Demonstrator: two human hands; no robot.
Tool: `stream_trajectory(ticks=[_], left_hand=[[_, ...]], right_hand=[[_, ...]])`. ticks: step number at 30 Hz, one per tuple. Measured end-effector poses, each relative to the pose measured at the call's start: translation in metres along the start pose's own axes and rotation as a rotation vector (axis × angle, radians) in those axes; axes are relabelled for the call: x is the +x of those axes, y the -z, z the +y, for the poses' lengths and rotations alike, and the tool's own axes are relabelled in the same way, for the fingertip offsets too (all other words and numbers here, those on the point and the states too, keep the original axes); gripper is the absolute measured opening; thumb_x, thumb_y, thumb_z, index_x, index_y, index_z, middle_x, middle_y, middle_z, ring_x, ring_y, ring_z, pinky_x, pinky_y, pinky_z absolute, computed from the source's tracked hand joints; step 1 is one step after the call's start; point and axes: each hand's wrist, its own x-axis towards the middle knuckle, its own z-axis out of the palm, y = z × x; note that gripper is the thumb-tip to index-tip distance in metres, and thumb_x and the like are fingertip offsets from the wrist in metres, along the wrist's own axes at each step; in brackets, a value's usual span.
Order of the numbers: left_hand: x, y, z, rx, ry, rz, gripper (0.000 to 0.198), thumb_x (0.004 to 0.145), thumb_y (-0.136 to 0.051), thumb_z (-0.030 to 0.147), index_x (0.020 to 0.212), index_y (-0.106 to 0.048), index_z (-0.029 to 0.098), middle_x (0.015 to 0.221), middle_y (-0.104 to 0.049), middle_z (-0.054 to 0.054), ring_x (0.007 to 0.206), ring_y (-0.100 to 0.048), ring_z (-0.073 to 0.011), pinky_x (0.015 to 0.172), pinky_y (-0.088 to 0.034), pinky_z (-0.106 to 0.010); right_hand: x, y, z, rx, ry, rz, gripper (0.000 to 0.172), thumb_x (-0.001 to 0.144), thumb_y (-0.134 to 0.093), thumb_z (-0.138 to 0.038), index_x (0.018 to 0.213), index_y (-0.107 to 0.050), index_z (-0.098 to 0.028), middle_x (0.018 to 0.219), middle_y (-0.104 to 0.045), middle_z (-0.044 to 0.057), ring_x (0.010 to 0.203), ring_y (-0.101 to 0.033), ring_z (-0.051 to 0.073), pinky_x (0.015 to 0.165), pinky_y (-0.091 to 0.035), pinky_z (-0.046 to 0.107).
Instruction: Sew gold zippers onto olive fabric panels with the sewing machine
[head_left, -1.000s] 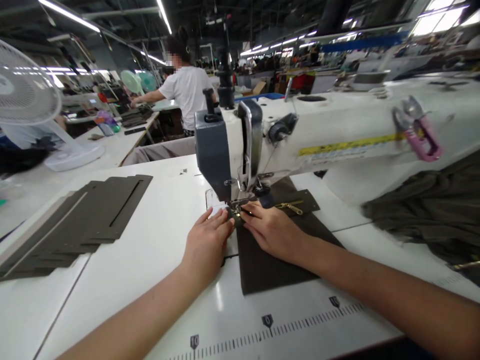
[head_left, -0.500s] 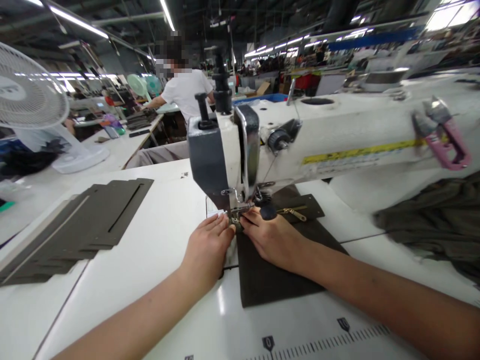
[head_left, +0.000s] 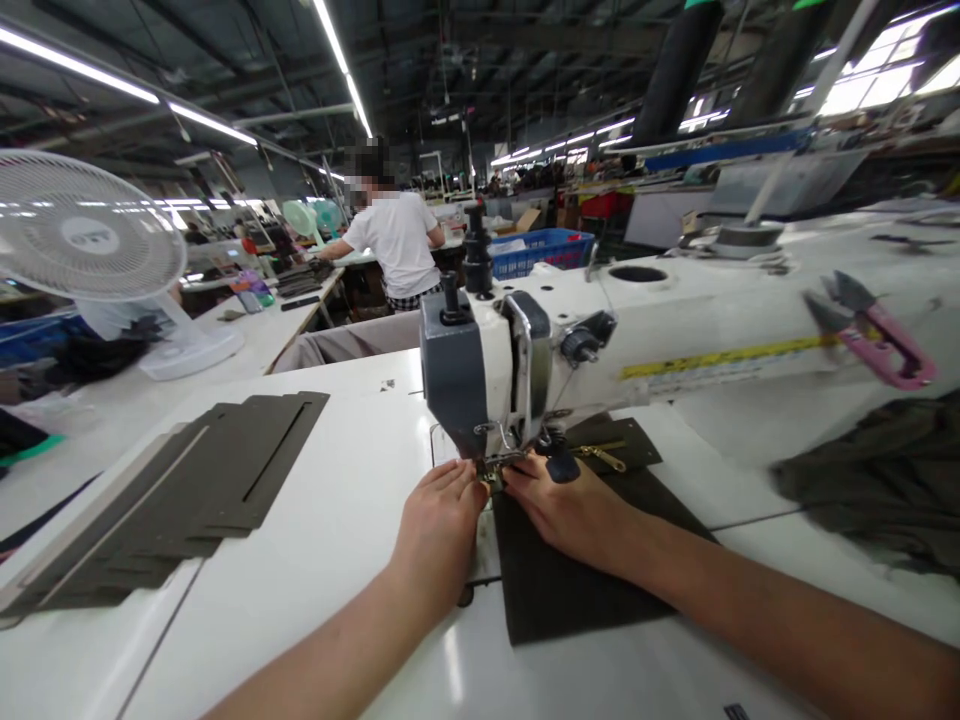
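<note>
Our view has lifted: more ceiling (head_left: pixel 225 60) shows above, the sewing machine (head_left: pixel 454 370) sits lower in sight, and the printed scale (head_left: pixel 736 712) on the counter (head_left: pixel 322 570) has all but slipped off below. We now see more of the blue basket (head_left: pixel 536 266) behind and the fan (head_left: pixel 86 235). Our left hand (head_left: pixel 441 525), its fingers (head_left: pixel 452 478) spread a second ago, bunches them closer.

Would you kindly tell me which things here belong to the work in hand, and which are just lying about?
In the work:
dark fabric, under the right hand
gold zipper
sewing machine
left hand, near the fabric's edge
probably the stack of panels

Apparently just nearby:
pink snips
fan
blue basket
cloth pile (link unclear)
</note>
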Motion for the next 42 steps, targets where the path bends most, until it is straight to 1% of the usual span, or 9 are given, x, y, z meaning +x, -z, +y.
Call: stream_trajectory(ticks=[7, 18, 21, 24, 29, 33, 36, 39, 42], left_hand=[[-0.002, 0.003, 0.000, 0.052, -0.048, 0.021, 0.020, 0.086, -0.039, 0.010, 0.086, -0.059, 0.011, 0.093, -0.068, -0.015, 0.086, -0.066, -0.0229, 0.081, -0.054, -0.039], [-0.005, 0.003, 0.003, -0.026, 0.001, 0.057, 0.017, 0.082, -0.044, 0.007, 0.084, -0.059, 0.015, 0.091, -0.069, -0.009, 0.087, -0.065, -0.0205, 0.083, -0.053, -0.036], [-0.003, 0.011, 0.001, -0.008, 0.063, -0.038, 0.024, 0.078, -0.046, 0.002, 0.093, -0.058, 0.016, 0.097, -0.068, -0.009, 0.090, -0.064, -0.0201, 0.083, -0.051, -0.036], [-0.004, 0.023, 0.002, 0.125, 0.159, -0.194, 0.027, 0.079, -0.047, 0.004, 0.102, -0.057, 0.014, 0.105, -0.064, -0.012, 0.097, -0.061, -0.0230, 0.087, -0.048, -0.042], [-0.023, 0.033, 0.030, 0.206, 0.216, -0.308, 0.045, 0.086, -0.047, 0.034, 0.125, -0.045, 0.012, 0.132, -0.042, -0.021, 0.123, -0.036, -0.0366, 0.093, -0.035, -0.059], [-0.039, 0.037, 0.062, 0.017, 0.215, -0.314, 0.043, 0.088, -0.043, 0.032, 0.129, -0.043, 0.018, 0.137, -0.036, -0.016, 0.127, -0.028, -0.0353, 0.095, -0.031, -0.062], [-0.047, 0.042, 0.080, -0.277, 0.375, -0.187, 0.035, 0.083, -0.052, 0.026, 0.118, -0.053, 0.021, 0.126, -0.052, -0.013, 0.119, -0.043, -0.0315, 0.095, -0.036, -0.055], [-0.058, 0.051, 0.092, -0.718, 0.727, -0.054, 0.022, 0.074, -0.060, 0.017, 0.096, -0.059, 0.018, 0.089, -0.069, -0.007, 0.083, -0.064, -0.0220, 0.074, -0.052, -0.035], [-0.077, 0.070, 0.083, -0.913, 0.958, 0.099, 0.013, 0.066, -0.062, 0.010, 0.076, -0.056, 0.015, 0.064, -0.064, 0.000, 0.057, -0.060, -0.0129, 0.053, -0.046, -0.020]], right_hand=[[-0.002, -0.003, 0.002, 0.114, 0.044, 0.095, 0.022, 0.082, -0.041, -0.007, 0.080, -0.062, -0.015, 0.088, -0.064, 0.008, 0.081, -0.057, 0.018, 0.075, -0.047, 0.029], [-0.005, -0.007, -0.001, 0.158, -0.065, 0.159, 0.018, 0.083, -0.046, -0.015, 0.088, -0.063, -0.017, 0.096, -0.066, 0.007, 0.084, -0.060, 0.019, 0.081, -0.045, 0.031], [-0.003, -0.007, -0.001, 0.066, -0.179, 0.092, 0.020, 0.083, -0.050, -0.023, 0.095, -0.063, -0.014, 0.100, -0.064, 0.011, 0.092, -0.058, 0.023, 0.090, -0.040, 0.039], [-0.008, -0.004, -0.001, -0.035, -0.354, -0.020, 0.037, 0.083, -0.052, -0.036, 0.107, -0.059, -0.009, 0.111, -0.060, 0.017, 0.109, -0.049, 0.030, 0.099, -0.027, 0.052], [-0.045, 0.006, -0.020, -0.087, -0.418, -0.087, 0.061, 0.085, -0.044, -0.046, 0.129, -0.041, -0.004, 0.136, -0.037, 0.018, 0.129, -0.027, 0.030, 0.103, -0.022, 0.053], [-0.083, 0.015, -0.051, -0.146, -0.411, -0.046, 0.064, 0.087, -0.040, -0.048, 0.132, -0.035, -0.003, 0.138, -0.033, 0.018, 0.129, -0.027, 0.028, 0.102, -0.025, 0.052], [-0.099, 0.014, -0.076, -0.180, -0.333, 0.034, 0.064, 0.087, -0.040, -0.047, 0.134, -0.032, -0.005, 0.137, -0.034, 0.018, 0.127, -0.030, 0.030, 0.099, -0.030, 0.053], [-0.103, 0.005, -0.100, -0.147, -0.137, 0.160, 0.072, 0.085, -0.043, -0.043, 0.140, -0.015, -0.006, 0.135, -0.037, 0.019, 0.123, -0.038, 0.031, 0.092, -0.038, 0.051], [-0.099, -0.010, -0.116, -0.026, 0.002, 0.286, 0.078, 0.083, -0.046, -0.040, 0.142, -0.007, -0.010, 0.135, -0.038, 0.017, 0.119, -0.043, 0.031, 0.089, -0.044, 0.045]])
